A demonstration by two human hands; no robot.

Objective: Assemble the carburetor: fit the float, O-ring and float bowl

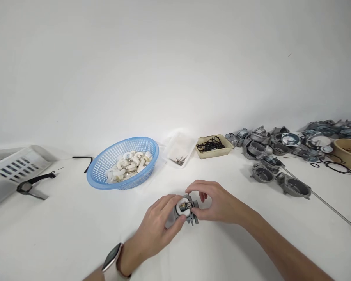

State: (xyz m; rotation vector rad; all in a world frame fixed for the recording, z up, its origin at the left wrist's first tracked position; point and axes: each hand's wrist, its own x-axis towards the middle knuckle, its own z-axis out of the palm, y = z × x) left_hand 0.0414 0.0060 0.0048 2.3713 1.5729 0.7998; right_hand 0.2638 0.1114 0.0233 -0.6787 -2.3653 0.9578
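A small grey metal carburetor (pixel 194 219) rests on the white table in front of me, its open side facing up. Seated in it is a white C-shaped float (pixel 179 207), with brass and metal parts showing in the middle. My left hand (pixel 159 220) grips the carburetor from the left, fingers over the far side and thumb on the near side. From the right, my right hand (pixel 215 200) has its index fingertip at the far edge and its thumb by the metal parts. Whether it also holds a small pin, I cannot make out.
Behind my hands are a blue basket (pixel 95 171) of white floats, a white tray (pixel 179 146) with thin metal pins, and a beige tray (pixel 214 153) of black rubber rings. Grey metal castings (pixel 262 173) and a long rod (pixel 333 208) lie right. A watch (pixel 26 187) and hex key (pixel 87 159) lie left.
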